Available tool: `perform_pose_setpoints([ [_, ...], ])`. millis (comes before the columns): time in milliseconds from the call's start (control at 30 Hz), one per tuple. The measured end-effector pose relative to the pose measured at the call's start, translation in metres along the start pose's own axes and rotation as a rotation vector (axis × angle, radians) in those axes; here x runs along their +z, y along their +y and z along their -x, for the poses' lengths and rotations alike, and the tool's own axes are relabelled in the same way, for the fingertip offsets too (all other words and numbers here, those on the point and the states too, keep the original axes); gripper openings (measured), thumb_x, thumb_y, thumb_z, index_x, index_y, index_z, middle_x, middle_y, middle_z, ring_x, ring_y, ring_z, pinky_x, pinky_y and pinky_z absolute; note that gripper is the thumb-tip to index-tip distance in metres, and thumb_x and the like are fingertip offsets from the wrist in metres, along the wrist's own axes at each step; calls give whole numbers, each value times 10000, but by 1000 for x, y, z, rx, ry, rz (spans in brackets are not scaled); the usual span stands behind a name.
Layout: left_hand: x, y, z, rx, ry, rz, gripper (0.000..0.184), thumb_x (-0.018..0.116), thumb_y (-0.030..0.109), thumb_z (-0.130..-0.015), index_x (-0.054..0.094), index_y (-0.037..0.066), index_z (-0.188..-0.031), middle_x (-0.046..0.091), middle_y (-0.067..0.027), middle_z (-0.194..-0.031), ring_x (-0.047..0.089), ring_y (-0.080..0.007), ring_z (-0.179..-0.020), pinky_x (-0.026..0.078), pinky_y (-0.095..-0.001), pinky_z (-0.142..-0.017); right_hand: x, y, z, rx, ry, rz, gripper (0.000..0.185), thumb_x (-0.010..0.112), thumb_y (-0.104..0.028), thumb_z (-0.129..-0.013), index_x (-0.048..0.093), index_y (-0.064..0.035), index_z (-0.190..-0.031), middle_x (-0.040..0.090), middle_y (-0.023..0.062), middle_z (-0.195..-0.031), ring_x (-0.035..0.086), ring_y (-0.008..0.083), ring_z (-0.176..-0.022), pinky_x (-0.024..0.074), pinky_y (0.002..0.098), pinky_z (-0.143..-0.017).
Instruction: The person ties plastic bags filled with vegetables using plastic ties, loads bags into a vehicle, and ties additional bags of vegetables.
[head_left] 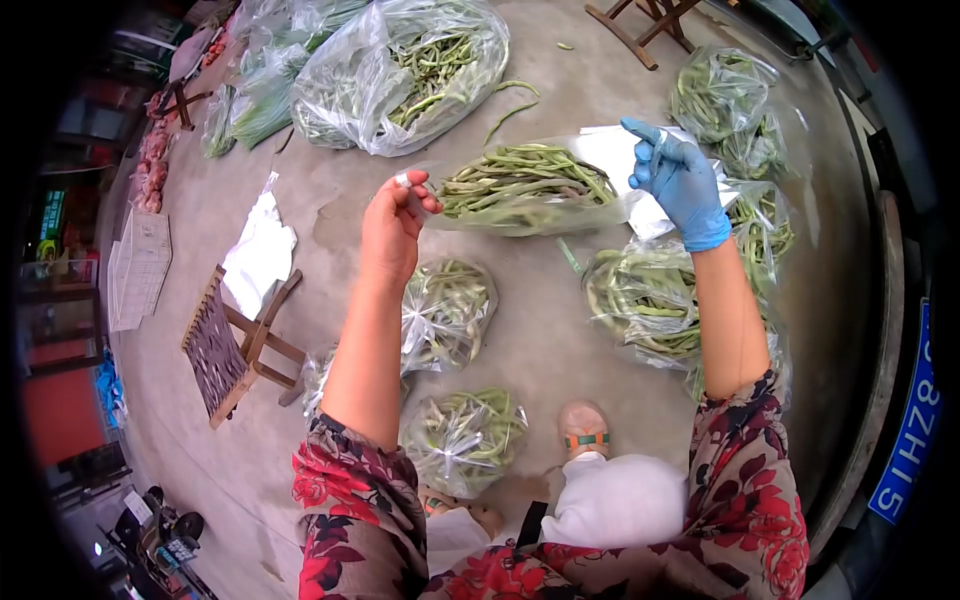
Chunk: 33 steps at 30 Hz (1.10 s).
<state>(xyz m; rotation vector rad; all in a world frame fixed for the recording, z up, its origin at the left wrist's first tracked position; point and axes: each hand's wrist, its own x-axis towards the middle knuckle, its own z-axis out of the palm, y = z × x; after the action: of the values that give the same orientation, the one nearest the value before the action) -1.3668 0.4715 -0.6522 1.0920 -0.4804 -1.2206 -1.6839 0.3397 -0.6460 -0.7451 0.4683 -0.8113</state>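
Observation:
Between my two hands a clear plastic bag of long green beans (530, 185) is stretched out sideways. My bare left hand (398, 212) has its fingers closed on the bag's left edge. My right hand (680, 182), in a blue glove, is at the bag's right end with its fingers curled; the thin plastic runs up to it, and the exact grip is hard to make out. Behind the right hand lie white plastic bags (620, 160). Filled bean bags stand below, one under my left forearm (450, 312), one nearer my feet (465, 440), and one beside my right forearm (640, 300).
A large open bag of beans (405, 75) lies at the top, with loose beans beside it. More filled bags (725, 95) are at the upper right. A folding stool (240, 345) and a white plastic bag (260, 250) are at the left. A vehicle edge runs along the right.

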Motion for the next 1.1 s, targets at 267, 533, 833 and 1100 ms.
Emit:
perform_pose_setpoints([
  [267,-15,-31,8,-294,-3,-157,299,478,61,-844,509,11,-1137,553,-65,-874,558,-150,-714,530,-329,-674,9,53,-13,214,-5,231,404,445,-161,-882,419,-50,-1269,601,58,-907,582,127,-676,495,248,-598],
  [533,23,-102,-11,-595,-301,-667,342,641,305,-801,620,24,-996,613,-63,-836,554,-126,-772,450,-284,-703,30,146,-6,539,-301,607,257,615,-257,-781,642,-26,-890,575,37,-688,520,106,-599,437,245,-552],
  [833,26,-121,-11,-491,-56,-404,109,558,59,-803,600,-14,-872,626,-89,-847,617,-204,-757,492,-292,-767,1,172,21,368,153,209,149,600,-179,-794,609,-36,-835,593,30,-718,509,82,-604,424,222,-572],
  [1100,7,-182,4,-418,555,694,153,370,122,-929,460,-1,-925,552,-129,-912,559,-272,-848,500,-434,-771,-48,192,16,241,694,-204,108,585,-191,-794,583,-106,-860,578,4,-761,495,86,-630,378,208,-534],
])
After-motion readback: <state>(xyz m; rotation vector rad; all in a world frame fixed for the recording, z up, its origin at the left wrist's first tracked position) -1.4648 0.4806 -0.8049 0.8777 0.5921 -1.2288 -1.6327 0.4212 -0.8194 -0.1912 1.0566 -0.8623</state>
